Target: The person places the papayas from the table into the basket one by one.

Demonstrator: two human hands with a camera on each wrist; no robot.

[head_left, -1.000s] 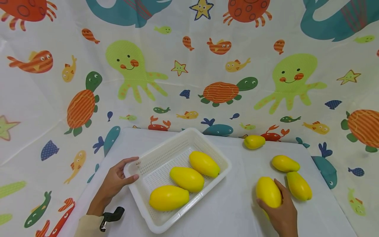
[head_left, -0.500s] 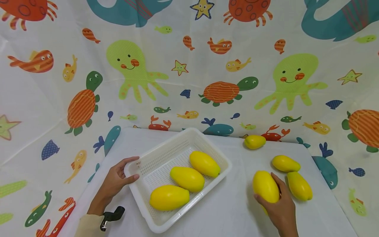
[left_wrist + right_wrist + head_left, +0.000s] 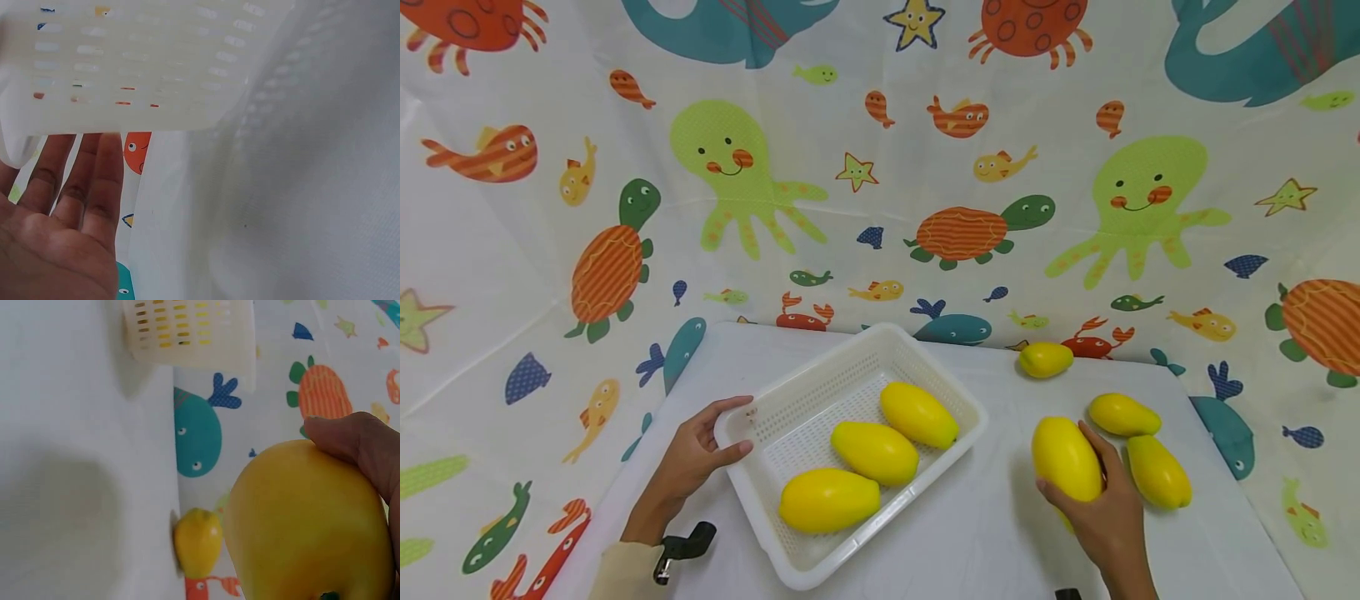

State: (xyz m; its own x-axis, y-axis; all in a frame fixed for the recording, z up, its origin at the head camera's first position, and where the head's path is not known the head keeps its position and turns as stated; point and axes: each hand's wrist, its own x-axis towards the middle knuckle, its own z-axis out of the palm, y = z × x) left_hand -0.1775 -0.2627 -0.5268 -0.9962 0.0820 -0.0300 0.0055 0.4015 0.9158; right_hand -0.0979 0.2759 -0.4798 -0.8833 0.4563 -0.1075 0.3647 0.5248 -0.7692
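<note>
My right hand (image 3: 1108,508) grips a yellow papaya (image 3: 1066,460) from its near right side, thumb on one side and fingers on the other. In the right wrist view the held papaya (image 3: 306,519) fills the lower right, its green-marked end downward, above a soft shadow on the cloth. At the left, my left hand (image 3: 700,450) holds the corner of a white perforated plastic basket (image 3: 842,575), thumb over the rim. The left wrist view shows its fingers (image 3: 103,194) against the basket wall. Three papayas (image 3: 874,454) lie in a slanting row inside the basket.
Right of the held fruit, two papayas (image 3: 1157,472) lie close together on the white tablecloth (image 3: 970,533). Another papaya (image 3: 1045,360) sits at the back edge. A curtain (image 3: 865,217) printed with sea animals rises behind the table and along its sides.
My right hand has moved the papaya slightly up and left, away from the two at the right. The left hand and the basket stay in place.
</note>
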